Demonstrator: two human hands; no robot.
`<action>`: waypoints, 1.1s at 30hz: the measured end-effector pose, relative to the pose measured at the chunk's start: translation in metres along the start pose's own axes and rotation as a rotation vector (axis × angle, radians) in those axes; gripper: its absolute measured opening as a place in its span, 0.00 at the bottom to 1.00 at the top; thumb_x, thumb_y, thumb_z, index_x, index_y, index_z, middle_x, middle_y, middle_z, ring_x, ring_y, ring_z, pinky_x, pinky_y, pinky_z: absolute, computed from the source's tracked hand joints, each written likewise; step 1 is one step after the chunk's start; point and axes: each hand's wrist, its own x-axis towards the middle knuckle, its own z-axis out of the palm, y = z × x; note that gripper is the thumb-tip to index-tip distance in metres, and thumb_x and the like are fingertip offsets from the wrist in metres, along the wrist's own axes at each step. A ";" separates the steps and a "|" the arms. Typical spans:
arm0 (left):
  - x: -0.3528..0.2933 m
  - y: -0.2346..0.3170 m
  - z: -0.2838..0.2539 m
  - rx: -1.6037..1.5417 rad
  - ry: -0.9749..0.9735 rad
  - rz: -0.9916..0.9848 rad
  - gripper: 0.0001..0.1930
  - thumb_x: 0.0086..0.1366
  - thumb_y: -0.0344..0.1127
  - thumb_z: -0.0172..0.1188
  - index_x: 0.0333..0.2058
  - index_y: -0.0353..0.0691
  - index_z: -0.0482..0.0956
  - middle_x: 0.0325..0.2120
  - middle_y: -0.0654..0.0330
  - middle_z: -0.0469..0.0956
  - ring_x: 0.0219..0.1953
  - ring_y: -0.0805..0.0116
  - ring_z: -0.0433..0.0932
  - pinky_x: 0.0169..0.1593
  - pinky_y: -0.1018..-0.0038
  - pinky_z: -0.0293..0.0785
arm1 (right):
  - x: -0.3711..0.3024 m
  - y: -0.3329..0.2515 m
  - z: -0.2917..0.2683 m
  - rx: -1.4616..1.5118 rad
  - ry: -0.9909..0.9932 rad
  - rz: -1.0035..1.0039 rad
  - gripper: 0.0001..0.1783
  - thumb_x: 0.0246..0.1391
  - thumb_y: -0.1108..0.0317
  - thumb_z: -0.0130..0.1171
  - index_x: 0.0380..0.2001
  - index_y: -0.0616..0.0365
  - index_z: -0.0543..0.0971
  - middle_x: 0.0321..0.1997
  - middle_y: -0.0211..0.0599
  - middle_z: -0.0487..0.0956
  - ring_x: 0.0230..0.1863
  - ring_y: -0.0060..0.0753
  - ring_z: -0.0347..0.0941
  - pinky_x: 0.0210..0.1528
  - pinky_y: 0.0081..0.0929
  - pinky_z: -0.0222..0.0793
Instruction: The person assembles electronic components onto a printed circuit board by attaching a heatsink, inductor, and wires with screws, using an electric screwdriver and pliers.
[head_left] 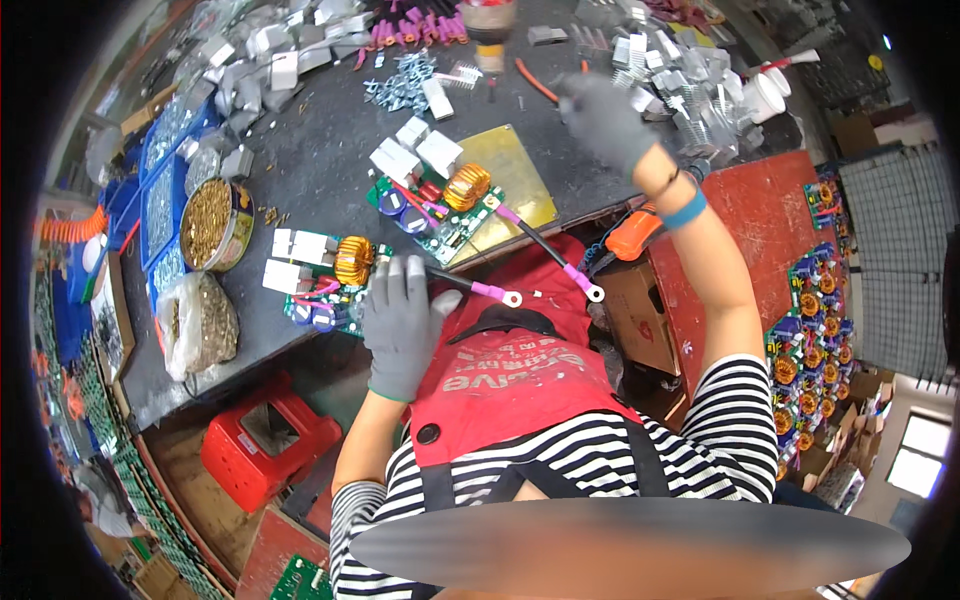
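My left hand [403,325], in a grey glove, lies with fingers stretched over the right edge of a green circuit board [335,285] with white blocks, a copper coil and blue capacitors. Black cables with pink sleeves and a ring terminal [512,299] reach past it over my apron. A second, similar circuit board [425,235] sits up and to the right, partly over a yellowish metal plate [525,185]. My right hand [605,120], also gloved, is raised over the far right of the bench, beside an orange cable [537,82]. Motion smears its fingers, so its grip is unclear.
Loose screws fill a round tin [217,225] and blue bins [160,205] at left. A bag of parts [200,325] stands by the bench edge. Metal heatsinks [690,100] are heaped far right. An orange tool [633,233] hangs at the front edge; a red stool [270,440] stands below.
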 end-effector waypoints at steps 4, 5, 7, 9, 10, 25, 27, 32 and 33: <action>-0.002 0.003 -0.018 -0.177 0.107 0.091 0.22 0.59 0.45 0.65 0.46 0.34 0.76 0.41 0.51 0.78 0.45 0.53 0.77 0.49 0.60 0.74 | 0.069 0.034 0.024 -0.201 -0.366 0.481 0.41 0.51 0.34 0.60 0.52 0.63 0.74 0.51 0.57 0.78 0.54 0.54 0.76 0.54 0.42 0.72; -0.001 -0.001 -0.025 -0.173 0.110 0.074 0.22 0.59 0.45 0.65 0.46 0.34 0.76 0.41 0.51 0.78 0.45 0.53 0.77 0.49 0.60 0.74 | 0.075 0.036 0.037 -0.204 -0.370 0.463 0.41 0.51 0.34 0.60 0.52 0.63 0.74 0.51 0.57 0.78 0.54 0.54 0.76 0.54 0.42 0.72; -0.004 -0.012 -0.035 -0.204 0.183 0.035 0.20 0.59 0.42 0.66 0.45 0.35 0.78 0.40 0.53 0.79 0.43 0.54 0.78 0.46 0.62 0.74 | 0.087 0.033 0.054 -0.367 -0.384 0.477 0.46 0.48 0.33 0.62 0.57 0.62 0.71 0.57 0.57 0.75 0.59 0.56 0.72 0.58 0.45 0.69; -0.012 -0.023 -0.040 -0.200 0.221 -0.033 0.18 0.59 0.40 0.66 0.43 0.35 0.79 0.39 0.54 0.80 0.42 0.56 0.79 0.44 0.64 0.73 | 0.100 0.035 0.059 -0.330 -0.421 0.482 0.50 0.46 0.32 0.63 0.59 0.62 0.69 0.59 0.57 0.73 0.60 0.56 0.70 0.59 0.47 0.68; -0.019 -0.029 -0.041 -0.196 0.240 -0.065 0.17 0.59 0.40 0.66 0.42 0.35 0.79 0.39 0.55 0.80 0.42 0.56 0.79 0.44 0.64 0.73 | 0.107 0.037 0.060 -0.293 -0.455 0.507 0.53 0.43 0.31 0.64 0.61 0.62 0.67 0.60 0.58 0.72 0.62 0.56 0.69 0.60 0.48 0.67; 0.006 -0.143 -0.009 -0.654 0.157 -0.745 0.35 0.50 0.44 0.73 0.54 0.32 0.73 0.44 0.49 0.80 0.48 0.61 0.79 0.53 0.68 0.73 | -0.008 -0.141 -0.031 1.114 -0.256 0.063 0.11 0.52 0.71 0.57 0.38 0.58 0.69 0.32 0.30 0.72 0.35 0.23 0.72 0.37 0.25 0.70; 0.012 -0.143 -0.010 -0.772 0.141 -0.803 0.34 0.50 0.44 0.73 0.53 0.32 0.74 0.42 0.51 0.81 0.46 0.63 0.80 0.51 0.69 0.74 | -0.009 -0.199 -0.036 1.388 -0.240 -0.209 0.13 0.55 0.72 0.56 0.42 0.58 0.67 0.37 0.33 0.72 0.37 0.24 0.72 0.38 0.26 0.71; 0.012 -0.144 -0.008 -0.843 0.133 -0.854 0.33 0.49 0.44 0.74 0.51 0.33 0.76 0.40 0.53 0.83 0.42 0.68 0.81 0.47 0.71 0.76 | 0.054 -0.300 0.011 1.715 -0.289 -0.216 0.12 0.64 0.63 0.55 0.44 0.56 0.67 0.36 0.32 0.74 0.37 0.23 0.74 0.37 0.22 0.71; 0.013 -0.143 -0.010 -0.844 0.123 -0.868 0.33 0.49 0.44 0.74 0.51 0.34 0.76 0.40 0.53 0.83 0.42 0.68 0.82 0.47 0.71 0.76 | 0.066 -0.306 0.033 1.712 -0.296 -0.220 0.12 0.64 0.63 0.55 0.44 0.56 0.67 0.36 0.32 0.74 0.37 0.23 0.74 0.37 0.22 0.71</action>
